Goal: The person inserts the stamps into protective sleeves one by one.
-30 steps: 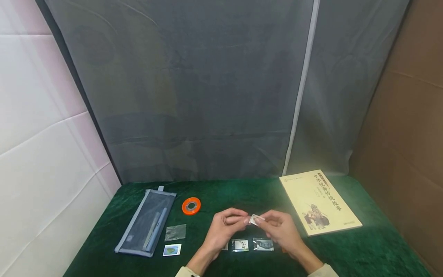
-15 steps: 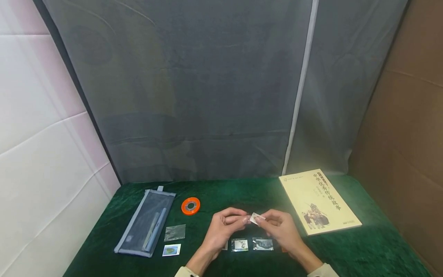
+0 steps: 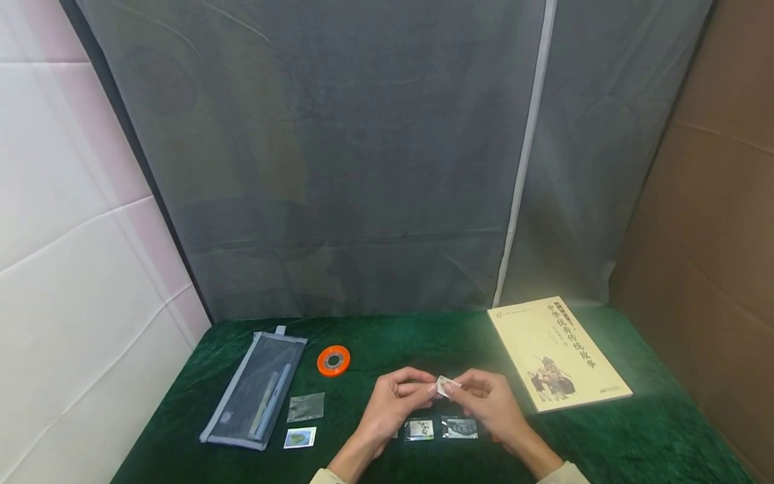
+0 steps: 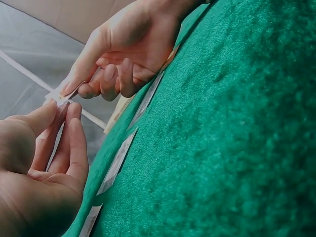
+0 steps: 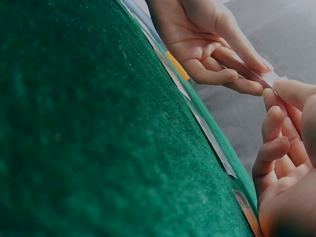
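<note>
Both hands meet over the green cloth, a small white-bordered stamp (image 3: 446,385) between them. My right hand (image 3: 492,403) pinches it between thumb and index finger, the thumb lying across its face. From the other side, my left hand (image 3: 393,407) pinches its near corner, as the left wrist view shows at the stamp's white edge (image 4: 60,98). Below the hands lie a stamp with dark figures (image 3: 420,429) and a grey stamp (image 3: 459,427), both in shiny clear sleeves. An orange-toned piece (image 5: 251,217) lies under my right hand, mostly hidden in the head view.
At left are a mesh zip pouch (image 3: 256,390) with pens inside, an orange tape roll (image 3: 334,361), a clear sleeve (image 3: 306,407) and a blue-green stamp (image 3: 299,437). A cream book (image 3: 559,353) lies at right. Grey curtain (image 3: 363,168) closes the back.
My left hand has shifted slightly right, its fingertips now overlapping the stamp's corner. The stamp has dipped a little lower and turned slightly. Everything on the cloth stays in place.
</note>
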{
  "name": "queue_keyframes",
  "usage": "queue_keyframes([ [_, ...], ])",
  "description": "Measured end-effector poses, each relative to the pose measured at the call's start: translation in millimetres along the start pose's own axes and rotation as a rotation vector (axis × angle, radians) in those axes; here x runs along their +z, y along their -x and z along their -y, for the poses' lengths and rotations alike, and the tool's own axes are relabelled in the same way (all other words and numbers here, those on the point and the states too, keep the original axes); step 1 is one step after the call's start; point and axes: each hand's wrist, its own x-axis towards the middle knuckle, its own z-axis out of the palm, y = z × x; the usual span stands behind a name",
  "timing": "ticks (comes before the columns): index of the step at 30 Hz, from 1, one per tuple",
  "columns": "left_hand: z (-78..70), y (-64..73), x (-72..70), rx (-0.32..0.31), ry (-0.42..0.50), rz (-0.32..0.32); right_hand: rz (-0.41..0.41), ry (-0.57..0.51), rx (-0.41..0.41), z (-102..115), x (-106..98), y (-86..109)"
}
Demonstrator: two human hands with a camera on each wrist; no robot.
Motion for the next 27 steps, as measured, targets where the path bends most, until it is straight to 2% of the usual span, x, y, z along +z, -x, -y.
queue_keyframes([
  [7, 0.5, 0.5, 0.0, -0.003, -0.015, 0.002, 0.025, 0.016, 0.017, 0.1, -0.3, -0.1],
  [13, -0.8, 0.4, 1.3, -0.009, -0.028, 0.021, 0.011, 0.012, 0.044, 3.5, 0.8, 0.4],
  [20, -2.7, 0.5, 2.6, -0.002, -0.040, 0.002, 0.023, 0.003, -0.008, 4.4, 0.2, 0.3],
  [27, -3.3, 1.2, 2.9, -0.020, -0.053, 0.001, 0.041, 0.013, 0.005, 5.0, -0.3, 0.6],
])
